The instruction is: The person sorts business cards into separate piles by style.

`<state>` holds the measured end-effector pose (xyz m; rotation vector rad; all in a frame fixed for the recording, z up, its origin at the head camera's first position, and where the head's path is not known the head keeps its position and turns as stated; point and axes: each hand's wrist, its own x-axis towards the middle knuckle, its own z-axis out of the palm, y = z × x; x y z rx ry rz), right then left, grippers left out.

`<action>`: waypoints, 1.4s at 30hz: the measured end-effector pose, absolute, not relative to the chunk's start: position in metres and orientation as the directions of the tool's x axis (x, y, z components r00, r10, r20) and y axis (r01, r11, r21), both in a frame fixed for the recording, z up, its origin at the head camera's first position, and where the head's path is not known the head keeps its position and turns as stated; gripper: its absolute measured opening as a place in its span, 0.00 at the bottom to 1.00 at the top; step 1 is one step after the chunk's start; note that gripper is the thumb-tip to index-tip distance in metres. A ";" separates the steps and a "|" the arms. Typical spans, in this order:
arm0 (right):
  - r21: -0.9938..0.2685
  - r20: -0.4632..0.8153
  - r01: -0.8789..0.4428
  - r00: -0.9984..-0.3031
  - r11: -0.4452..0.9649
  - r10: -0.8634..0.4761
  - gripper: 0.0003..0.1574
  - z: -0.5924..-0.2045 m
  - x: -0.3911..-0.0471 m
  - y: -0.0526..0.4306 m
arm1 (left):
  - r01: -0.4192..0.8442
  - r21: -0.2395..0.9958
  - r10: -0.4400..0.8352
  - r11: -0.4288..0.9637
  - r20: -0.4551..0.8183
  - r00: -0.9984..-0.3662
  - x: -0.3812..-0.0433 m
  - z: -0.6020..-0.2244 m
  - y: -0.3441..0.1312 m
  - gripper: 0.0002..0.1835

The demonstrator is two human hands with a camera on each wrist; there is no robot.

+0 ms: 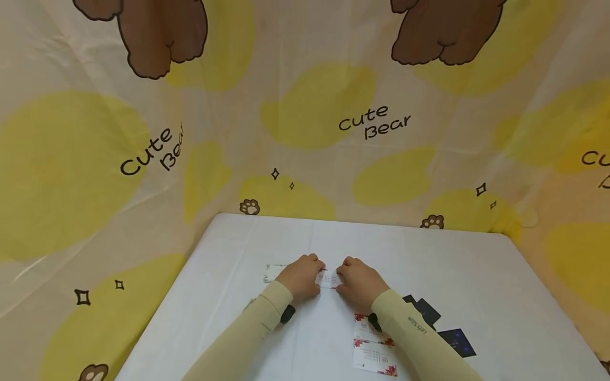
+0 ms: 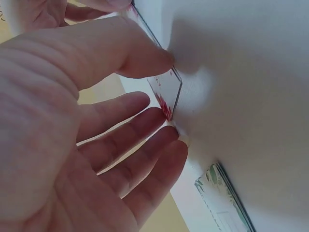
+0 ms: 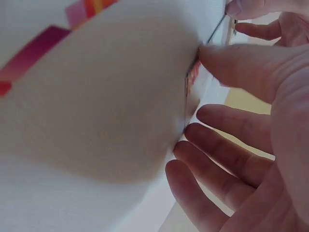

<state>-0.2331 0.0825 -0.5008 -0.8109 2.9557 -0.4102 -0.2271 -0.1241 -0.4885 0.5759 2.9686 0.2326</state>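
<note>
A white card with red leafy corners (image 1: 329, 279) lies flat on the white table between the two hands. My left hand (image 1: 301, 276) grips its left end, thumb (image 2: 145, 55) on the near edge and fingers at the far side. From the right, my right hand (image 1: 360, 283) holds the other end the same way, its thumb (image 3: 241, 65) against the near edge. Whether this is one card or a thin stack, I cannot tell. Just left of my left hand rests a small stack of cards with green leaves (image 2: 219, 203), partly hidden by that hand in the head view.
Two white cards with red leaves, one upper (image 1: 364, 329) and one lower (image 1: 374, 357), lie by the right forearm. Beyond that sleeve are black cards (image 1: 427, 311) and a dark blue card (image 1: 457, 343). A patterned curtain (image 1: 305, 159) hangs behind the table (image 1: 267, 238).
</note>
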 end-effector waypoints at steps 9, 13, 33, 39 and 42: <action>-0.271 0.026 -0.483 -0.868 0.832 -0.496 0.33 -0.507 -0.205 0.101 | 0.430 0.067 0.428 0.900 0.051 -0.902 -0.187 -0.505 -0.106 0.30; -0.276 0.045 -0.451 -0.888 0.849 -0.457 0.38 -0.492 -0.183 0.126 | 0.528 0.068 0.526 0.846 0.053 -0.849 -0.165 -0.495 -0.086 0.32; -0.284 0.007 -0.393 -0.913 0.875 -0.407 0.32 -0.508 -0.109 0.179 | 0.556 0.228 0.579 0.800 -0.049 -0.814 -0.141 -0.498 -0.037 0.32; -0.258 0.090 -0.457 -0.889 0.851 -0.449 0.26 -0.507 -0.115 0.181 | 0.591 0.187 0.607 0.784 -0.032 -0.794 -0.143 -0.495 -0.032 0.23; -0.239 0.119 -0.479 -0.878 0.844 -0.464 0.25 -0.507 -0.121 0.180 | 0.591 0.163 0.603 0.790 -0.029 -0.797 -0.146 -0.491 -0.030 0.22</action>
